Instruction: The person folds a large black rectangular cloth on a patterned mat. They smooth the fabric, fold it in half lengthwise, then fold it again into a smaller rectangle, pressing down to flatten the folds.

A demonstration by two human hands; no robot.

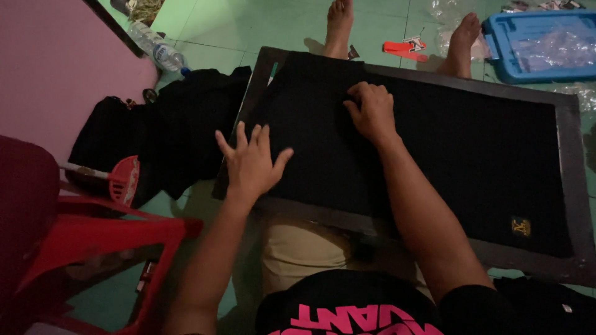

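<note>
Stuff on the far left first: you've got a red plastic chair [93, 248] near you, and past it a heap of black clothing [155, 136] on the green tiled floor [248, 25]. A clear plastic water bottle [158, 48] lies further off by the pink wall [56, 68].

Your left hand [251, 162] sits flat with fingers spread wide, pressing the near left edge of the black fabric garment [434, 149]. That garment is stretched over a dark flat rectangular board [574, 186] resting across your lap, running off to the right.

Your right hand [371, 111] is further out on the fabric, fingers curled in and knuckles up, looks like it's bunching or pinching the cloth, though I can't tell for sure. A small yellow tag [521, 226] shows on the near right corner.

Far right, a blue plastic tray [496, 49] sits on the floor beyond your feet.
</note>
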